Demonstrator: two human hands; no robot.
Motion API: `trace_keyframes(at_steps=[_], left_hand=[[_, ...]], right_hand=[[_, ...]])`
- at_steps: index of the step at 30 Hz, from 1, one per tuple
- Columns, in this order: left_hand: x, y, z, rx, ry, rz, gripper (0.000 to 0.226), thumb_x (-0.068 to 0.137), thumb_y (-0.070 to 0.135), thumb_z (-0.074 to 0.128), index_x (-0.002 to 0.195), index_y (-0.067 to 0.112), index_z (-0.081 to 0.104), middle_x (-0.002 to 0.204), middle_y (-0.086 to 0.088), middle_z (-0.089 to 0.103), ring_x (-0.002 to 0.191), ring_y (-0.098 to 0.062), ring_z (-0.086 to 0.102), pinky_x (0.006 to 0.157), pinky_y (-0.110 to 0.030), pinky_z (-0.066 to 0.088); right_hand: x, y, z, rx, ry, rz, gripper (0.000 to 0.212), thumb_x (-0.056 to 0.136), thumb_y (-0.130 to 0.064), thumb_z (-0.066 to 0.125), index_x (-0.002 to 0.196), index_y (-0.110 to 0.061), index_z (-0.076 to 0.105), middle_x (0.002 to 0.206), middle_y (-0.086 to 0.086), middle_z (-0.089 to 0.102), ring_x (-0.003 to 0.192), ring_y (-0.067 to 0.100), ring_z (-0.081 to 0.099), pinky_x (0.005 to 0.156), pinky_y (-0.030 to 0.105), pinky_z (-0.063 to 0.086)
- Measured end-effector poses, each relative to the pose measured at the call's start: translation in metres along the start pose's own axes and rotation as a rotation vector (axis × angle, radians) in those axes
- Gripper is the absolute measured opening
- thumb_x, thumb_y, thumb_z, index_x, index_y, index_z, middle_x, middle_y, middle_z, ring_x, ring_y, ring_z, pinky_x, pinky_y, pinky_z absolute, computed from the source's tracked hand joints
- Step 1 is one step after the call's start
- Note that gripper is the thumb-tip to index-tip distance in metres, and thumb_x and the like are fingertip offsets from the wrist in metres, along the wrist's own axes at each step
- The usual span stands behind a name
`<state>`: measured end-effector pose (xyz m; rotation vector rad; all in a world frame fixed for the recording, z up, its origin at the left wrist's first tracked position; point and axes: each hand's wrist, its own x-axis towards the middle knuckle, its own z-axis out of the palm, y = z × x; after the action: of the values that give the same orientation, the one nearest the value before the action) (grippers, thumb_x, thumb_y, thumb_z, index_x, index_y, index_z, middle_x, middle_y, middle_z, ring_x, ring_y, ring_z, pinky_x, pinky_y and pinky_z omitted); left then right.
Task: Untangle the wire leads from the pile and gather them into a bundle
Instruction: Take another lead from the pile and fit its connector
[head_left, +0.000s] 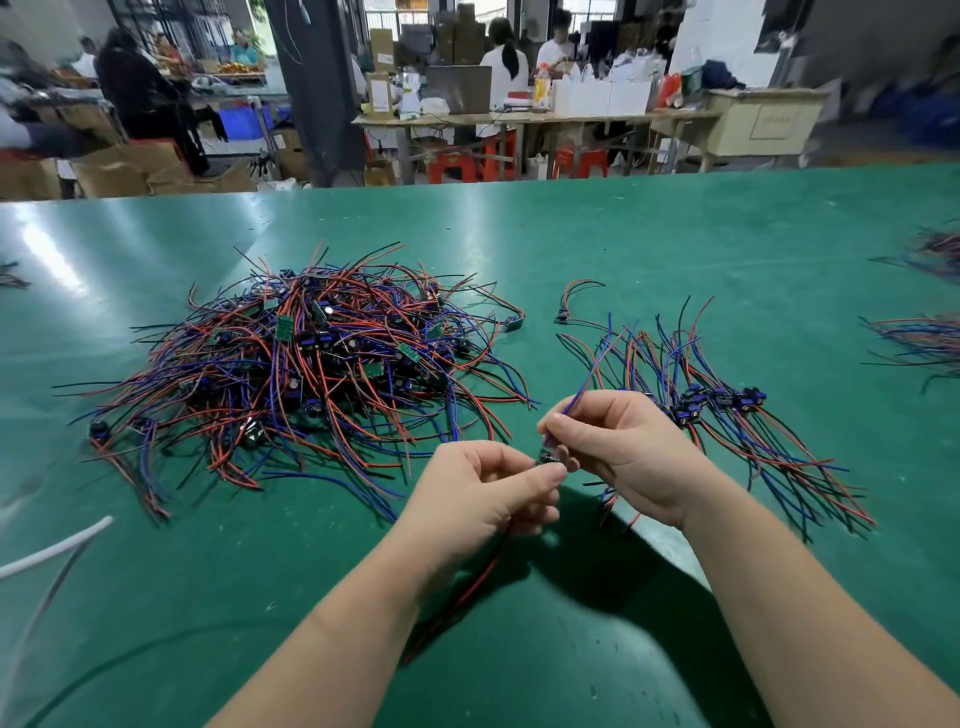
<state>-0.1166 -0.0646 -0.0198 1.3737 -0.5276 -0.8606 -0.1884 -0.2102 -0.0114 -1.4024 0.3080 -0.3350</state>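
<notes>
We pinch one lead's module (547, 457) in our left hand (483, 493) and its blue wires (589, 376), pointing toward the far edge of the table (623, 234), in our right hand (623, 447). The bundle (727, 410) lies just right of that hand, and the pile (301, 358) lies left.

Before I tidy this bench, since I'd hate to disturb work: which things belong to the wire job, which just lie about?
Job: tangled pile, sorted bundle, held lead, left hand, right hand.
Lying about: white cable, red stools, cardboard boxes.
</notes>
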Motion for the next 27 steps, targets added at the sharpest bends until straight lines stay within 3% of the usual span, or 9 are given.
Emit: trace_keyframes(at_steps=[4, 9, 14, 19, 22, 25, 27], left_hand=[[-0.003, -0.001, 0.005, 0.117, -0.057, 0.004, 0.016, 0.078, 0.012, 0.076, 0.068, 0.008, 0.065, 0.064, -0.012, 0.069, 0.056, -0.018, 0.066, 0.051, -0.023, 0.052], [-0.007, -0.006, 0.010, 0.208, -0.164, -0.022, 0.017, 0.077, 0.015, 0.078, 0.068, 0.011, 0.065, 0.064, -0.009, 0.069, 0.055, -0.016, 0.067, 0.050, -0.021, 0.049], [-0.013, -0.011, 0.016, 0.327, -0.256, -0.097, 0.019, 0.075, 0.021, 0.081, 0.073, 0.010, 0.065, 0.061, -0.002, 0.069, 0.050, -0.007, 0.062, 0.047, -0.017, 0.046], [-0.007, -0.006, 0.017, 0.076, -0.087, -0.012, 0.015, 0.080, 0.015, 0.074, 0.074, 0.008, 0.063, 0.065, -0.006, 0.070, 0.054, -0.015, 0.066, 0.049, -0.021, 0.050], [0.001, 0.000, 0.008, -0.073, 0.105, 0.045, 0.017, 0.077, 0.020, 0.073, 0.079, 0.006, 0.062, 0.068, -0.007, 0.071, 0.053, -0.014, 0.066, 0.047, -0.020, 0.051], [0.008, -0.001, -0.002, -0.069, 0.210, 0.114, 0.016, 0.079, 0.019, 0.070, 0.082, 0.006, 0.062, 0.068, -0.004, 0.071, 0.052, -0.014, 0.066, 0.048, -0.021, 0.053], [0.010, -0.004, -0.005, 0.005, 0.222, 0.153, 0.010, 0.083, 0.017, 0.068, 0.082, 0.008, 0.064, 0.070, -0.003, 0.071, 0.054, -0.013, 0.066, 0.051, -0.023, 0.054]], right_hand=[[0.006, -0.005, -0.012, -0.021, 0.254, -0.056, 0.014, 0.084, -0.004, 0.063, 0.071, -0.004, 0.067, 0.057, 0.004, 0.063, 0.052, 0.009, 0.057, 0.050, 0.015, 0.046], [0.010, -0.012, -0.038, 0.233, 0.522, -0.111, 0.011, 0.085, 0.003, 0.060, 0.078, -0.004, 0.064, 0.058, 0.003, 0.067, 0.055, 0.011, 0.065, 0.050, 0.015, 0.050], [0.010, -0.011, -0.066, 0.366, 0.760, -0.108, 0.009, 0.092, -0.005, 0.058, 0.085, -0.008, 0.061, 0.061, 0.007, 0.068, 0.044, 0.005, 0.058, 0.042, 0.013, 0.043], [0.015, -0.012, -0.064, 0.288, 0.910, -0.119, 0.009, 0.100, -0.016, 0.039, 0.096, -0.017, 0.047, 0.085, 0.007, 0.059, 0.065, 0.015, 0.060, 0.055, 0.021, 0.046], [0.013, -0.012, -0.044, 0.057, 0.760, -0.230, 0.012, 0.095, -0.010, 0.051, 0.086, -0.019, 0.051, 0.083, 0.006, 0.058, 0.058, 0.011, 0.058, 0.054, 0.021, 0.045], [0.006, -0.006, -0.016, -0.146, 0.318, -0.274, 0.004, 0.088, -0.017, 0.065, 0.086, -0.019, 0.062, 0.070, 0.002, 0.065, 0.056, 0.015, 0.060, 0.055, 0.022, 0.049], [0.003, 0.002, -0.001, -0.272, 0.106, -0.277, 0.012, 0.078, -0.022, 0.072, 0.089, -0.021, 0.069, 0.072, 0.001, 0.069, 0.063, 0.018, 0.064, 0.061, 0.025, 0.051]])
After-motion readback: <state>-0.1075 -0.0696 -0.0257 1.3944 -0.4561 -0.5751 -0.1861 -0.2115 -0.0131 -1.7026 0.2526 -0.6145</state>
